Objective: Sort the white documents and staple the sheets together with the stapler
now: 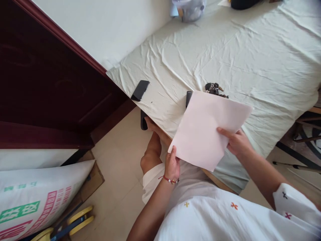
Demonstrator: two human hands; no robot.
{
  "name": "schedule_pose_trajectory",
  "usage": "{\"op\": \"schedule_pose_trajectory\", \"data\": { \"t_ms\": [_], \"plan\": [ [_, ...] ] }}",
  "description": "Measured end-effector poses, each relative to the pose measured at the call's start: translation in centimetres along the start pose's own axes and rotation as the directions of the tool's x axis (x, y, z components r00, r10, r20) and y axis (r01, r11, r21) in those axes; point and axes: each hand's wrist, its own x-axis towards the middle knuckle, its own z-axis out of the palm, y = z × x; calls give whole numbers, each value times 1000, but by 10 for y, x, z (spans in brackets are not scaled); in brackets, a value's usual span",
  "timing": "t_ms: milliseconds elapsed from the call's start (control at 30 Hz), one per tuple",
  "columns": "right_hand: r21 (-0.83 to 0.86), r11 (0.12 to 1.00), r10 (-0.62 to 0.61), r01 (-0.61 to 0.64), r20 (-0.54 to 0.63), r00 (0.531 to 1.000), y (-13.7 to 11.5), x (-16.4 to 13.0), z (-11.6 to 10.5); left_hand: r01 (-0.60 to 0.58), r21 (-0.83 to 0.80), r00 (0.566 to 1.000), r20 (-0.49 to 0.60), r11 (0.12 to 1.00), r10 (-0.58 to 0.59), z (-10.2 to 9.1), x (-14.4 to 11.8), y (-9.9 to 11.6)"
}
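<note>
A blank, pale pinkish-white sheet of paper [200, 130] is held up above the near edge of the cloth-covered table. My left hand [172, 164] pinches its lower left corner, thumb on top. At the right side, my right hand [234, 141] grips the paper with the thumb laid over its face and the other fingers hidden beneath. The paper bends slightly near that thumb. Just past the sheet's far edge lie a bunch of keys [212, 88] and a small black object [188, 98], both partly covered by it.
A dark phone-like object [140, 90] lies at the table's left edge. Toward the back stand a clear plastic container [189, 10] and a black item [243, 3]. The wrinkled pale tablecloth [238, 57] covers the table. A printed white sack [45, 194] and yellow wheels [81, 219] are at lower left.
</note>
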Motion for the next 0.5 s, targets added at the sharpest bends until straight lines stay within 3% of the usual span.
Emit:
{"op": "schedule_pose_trajectory", "data": {
  "t_ms": [67,133,167,300,367,400,467,500],
  "plan": [
    [-104,995,-2,10,75,997,-30,4,-11,-65,97,990,130,993,52,-3,6,14],
    [-223,973,-16,66,221,975,-59,3,-15,-165,161,958,261,973,119,1,16,30],
    [-274,952,-59,139,281,958,-72,1,-15,-212,161,929,338,964,148,6,22,39],
    [-336,823,-278,459,467,840,-110,-3,-3,-322,122,743,647,939,171,39,40,74],
    [-324,741,-391,588,504,771,-120,-2,1,-441,100,654,716,892,243,55,45,88],
    [-315,698,-448,643,509,735,-123,-1,2,-497,87,635,715,864,293,61,47,93],
    [-295,628,-536,720,507,675,-124,2,1,-565,77,628,686,821,367,70,49,99],
    [-291,619,-549,730,504,667,-122,5,-1,-576,85,640,665,813,385,73,50,100]
  ]
}}
